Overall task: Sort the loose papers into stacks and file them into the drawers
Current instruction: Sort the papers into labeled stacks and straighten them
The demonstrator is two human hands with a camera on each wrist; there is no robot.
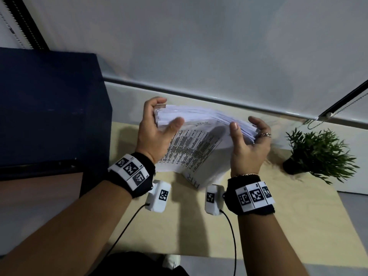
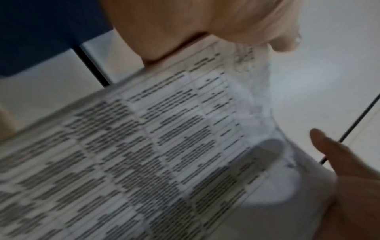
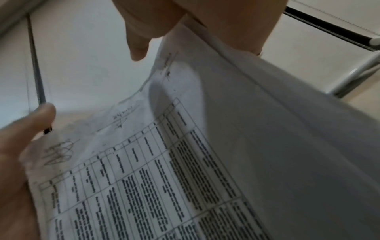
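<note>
A thick stack of white papers (image 1: 201,134) is held tilted above the beige table (image 1: 268,226), its near sheet printed with a table of text. My left hand (image 1: 168,112) grips the stack's left edge, thumb on the printed face and fingers curled over the back. At the right edge, my right hand (image 1: 244,123) grips the same way. The left wrist view shows the printed sheet (image 2: 144,146) under my fingers (image 2: 185,29). In the right wrist view the sheet (image 3: 164,178) bows between thumb (image 3: 30,126) and fingers (image 3: 164,19). The stack's lower edge is near the table; whether it touches is unclear.
A dark blue cabinet (image 1: 49,108) stands against the table's left side, with no drawer fronts visible from here. A small potted plant (image 1: 318,154) sits at the table's right. A metal blind rail (image 1: 219,100) and wall run behind. Camera cables hang from both wrists.
</note>
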